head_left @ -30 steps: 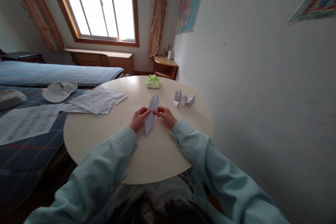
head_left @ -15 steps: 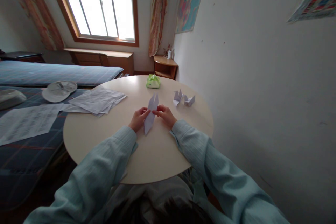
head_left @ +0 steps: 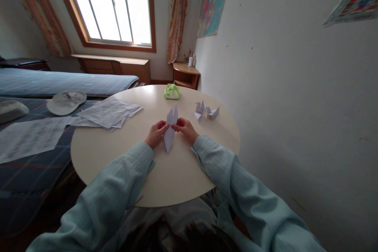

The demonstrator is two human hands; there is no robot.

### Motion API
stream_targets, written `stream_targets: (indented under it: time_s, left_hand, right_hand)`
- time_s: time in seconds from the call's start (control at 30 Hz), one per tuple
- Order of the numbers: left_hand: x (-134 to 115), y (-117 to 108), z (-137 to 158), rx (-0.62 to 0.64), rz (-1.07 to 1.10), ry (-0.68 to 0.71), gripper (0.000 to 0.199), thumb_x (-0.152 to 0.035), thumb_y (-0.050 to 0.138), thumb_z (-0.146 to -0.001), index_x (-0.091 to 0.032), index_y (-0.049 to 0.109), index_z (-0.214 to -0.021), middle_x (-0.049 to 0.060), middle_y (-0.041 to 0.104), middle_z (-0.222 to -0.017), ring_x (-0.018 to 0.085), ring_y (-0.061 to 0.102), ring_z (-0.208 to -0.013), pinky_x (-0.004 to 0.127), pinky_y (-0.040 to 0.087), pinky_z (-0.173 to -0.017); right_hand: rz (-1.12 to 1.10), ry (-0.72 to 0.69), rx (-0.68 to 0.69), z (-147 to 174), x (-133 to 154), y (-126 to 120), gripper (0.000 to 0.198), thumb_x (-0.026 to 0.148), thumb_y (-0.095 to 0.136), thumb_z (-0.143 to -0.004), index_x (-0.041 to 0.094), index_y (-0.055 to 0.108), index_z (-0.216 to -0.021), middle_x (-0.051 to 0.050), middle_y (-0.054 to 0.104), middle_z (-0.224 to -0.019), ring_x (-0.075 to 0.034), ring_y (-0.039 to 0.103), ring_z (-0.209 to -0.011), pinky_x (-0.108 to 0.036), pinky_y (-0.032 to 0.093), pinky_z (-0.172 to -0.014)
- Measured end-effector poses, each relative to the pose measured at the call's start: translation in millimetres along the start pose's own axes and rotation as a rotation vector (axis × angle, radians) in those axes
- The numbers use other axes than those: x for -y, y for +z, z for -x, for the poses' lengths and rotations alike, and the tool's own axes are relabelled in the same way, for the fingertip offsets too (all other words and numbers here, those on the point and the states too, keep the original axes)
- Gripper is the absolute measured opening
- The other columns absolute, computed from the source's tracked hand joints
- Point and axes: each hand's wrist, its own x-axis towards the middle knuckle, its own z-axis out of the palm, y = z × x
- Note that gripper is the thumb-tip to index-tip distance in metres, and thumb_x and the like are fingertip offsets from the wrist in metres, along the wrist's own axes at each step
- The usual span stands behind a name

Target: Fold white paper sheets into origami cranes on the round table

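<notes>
A white folded paper (head_left: 169,138), long and pointed at its lower end with two narrow points at the top, is held above the round cream table (head_left: 177,181). My left hand (head_left: 156,133) pinches its left edge near the middle. Opposite, my right hand (head_left: 186,129) has thumb and fingers closed on the right edge. Beyond my right hand, two folded paper figures, one upright paper figure (head_left: 200,110) and one lower paper figure (head_left: 213,113), rest on the table.
A green tissue pack (head_left: 172,91) sits at the table's far side. Loose paper sheets (head_left: 109,112) overlap the left edge, reaching toward a plaid bed (head_left: 35,181) with a white cap (head_left: 67,102). The wall (head_left: 295,106) stands close on the right.
The lower point of the folded paper has swung slightly to the right, so the paper is more upright. Both hands stay in nearly the same place, still gripping it.
</notes>
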Motion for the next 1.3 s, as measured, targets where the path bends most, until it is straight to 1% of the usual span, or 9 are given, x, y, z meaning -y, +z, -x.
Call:
stream_targets:
  time_s: [0.13, 0.33, 0.5, 0.63, 0.73, 0.9, 1.0, 1.13, 1.3]
  left_hand:
    - [0.5, 0.3, 0.5, 0.016, -0.001, -0.012, 0.038, -0.044, 0.067, -0.053, -0.013, 0.055, -0.071, -0.001, 0.059, -0.063, 0.011, 0.053, -0.058, 0.022, 0.039, -0.053]
    - [0.0, 0.8, 1.4, 0.021, -0.023, -0.009, 0.037, -0.046, 0.064, -0.056, -0.014, 0.055, -0.073, -0.001, 0.06, -0.062, 0.012, 0.054, -0.057, 0.022, 0.038, -0.05]
    - [-1.1, 0.5, 0.9, 0.012, -0.038, -0.007, 0.04, -0.047, 0.066, -0.053, -0.014, 0.054, -0.071, -0.001, 0.06, -0.06, 0.012, 0.054, -0.056, 0.022, 0.038, -0.05]
    - [2.7, -1.4, -1.7, 0.017, -0.039, 0.014, 0.041, -0.048, 0.067, -0.052, -0.014, 0.052, -0.07, 0.0, 0.06, -0.06, 0.012, 0.055, -0.056, 0.022, 0.039, -0.051]
    - [4.5, -2.0, -2.6, 0.017, -0.035, 0.025, 0.041, -0.048, 0.066, -0.053, -0.014, 0.052, -0.07, 0.0, 0.06, -0.06, 0.013, 0.056, -0.056, 0.023, 0.04, -0.052]
    - [2.9, -1.0, -1.4, 0.008, -0.036, 0.024, 0.04, -0.048, 0.067, -0.052, -0.015, 0.052, -0.069, 0.0, 0.06, -0.059, 0.013, 0.055, -0.057, 0.023, 0.039, -0.051]
    - [2.0, -0.6, -0.5, 0.004, -0.065, 0.026, 0.039, -0.047, 0.066, -0.054, -0.014, 0.054, -0.07, 0.0, 0.06, -0.059, 0.012, 0.054, -0.057, 0.022, 0.038, -0.051]
    - [1.1, -1.2, -0.5, -0.021, -0.133, 0.052, 0.036, -0.047, 0.064, -0.056, -0.014, 0.057, -0.071, -0.001, 0.058, -0.06, 0.011, 0.051, -0.055, 0.022, 0.035, -0.05]
    - [-0.4, -2.4, -1.4, -0.039, -0.163, 0.078, 0.032, -0.045, 0.055, -0.064, -0.015, 0.059, -0.071, -0.002, 0.054, -0.056, 0.01, 0.048, -0.052, 0.022, 0.035, -0.048]
  right_hand:
    - [-0.031, 0.012, -0.002, -1.7, -1.8, -0.4, 0.038, 0.036, 0.07, -0.049, 0.015, 0.046, -0.07, 0.004, 0.052, -0.06, -0.007, 0.047, -0.052, -0.023, 0.035, -0.051]
    - [-0.045, 0.016, 0.029, 0.6, 0.8, 0.4, 0.042, 0.037, 0.071, -0.048, 0.016, 0.044, -0.072, 0.004, 0.052, -0.062, -0.007, 0.047, -0.054, -0.023, 0.037, -0.052]
    - [-0.056, 0.016, 0.015, 0.8, 0.1, 0.2, 0.046, 0.035, 0.072, -0.046, 0.018, 0.039, -0.073, 0.007, 0.049, -0.058, -0.006, 0.047, -0.051, -0.022, 0.037, -0.051]
    - [-0.048, 0.022, -0.012, 0.4, -0.4, -0.9, 0.047, 0.033, 0.071, -0.048, 0.019, 0.038, -0.079, 0.009, 0.048, -0.055, -0.007, 0.047, -0.05, -0.022, 0.037, -0.051]
    - [-0.025, 0.025, -0.011, 0.2, -0.5, -1.4, 0.046, 0.033, 0.07, -0.05, 0.018, 0.04, -0.082, 0.008, 0.049, -0.056, -0.008, 0.048, -0.05, -0.022, 0.036, -0.05]
    - [0.001, 0.023, 0.032, -0.5, -0.4, -0.9, 0.038, 0.039, 0.068, -0.052, 0.016, 0.046, -0.073, 0.004, 0.053, -0.06, -0.007, 0.048, -0.051, -0.022, 0.035, -0.05]
    - [-0.026, 0.021, 0.039, -0.9, -0.3, -0.2, 0.04, 0.041, 0.069, -0.05, 0.016, 0.046, -0.071, 0.004, 0.052, -0.061, -0.007, 0.048, -0.052, -0.022, 0.036, -0.05]
    - [-0.058, 0.021, 0.026, -2.0, -1.8, -0.6, 0.041, 0.044, 0.068, -0.051, 0.017, 0.044, -0.072, 0.003, 0.053, -0.065, -0.008, 0.049, -0.055, -0.022, 0.037, -0.05]
    - [-0.072, 0.04, -0.009, -4.7, -5.8, -2.6, 0.043, 0.046, 0.066, -0.052, 0.018, 0.041, -0.074, 0.003, 0.053, -0.065, -0.008, 0.049, -0.055, -0.022, 0.037, -0.049]
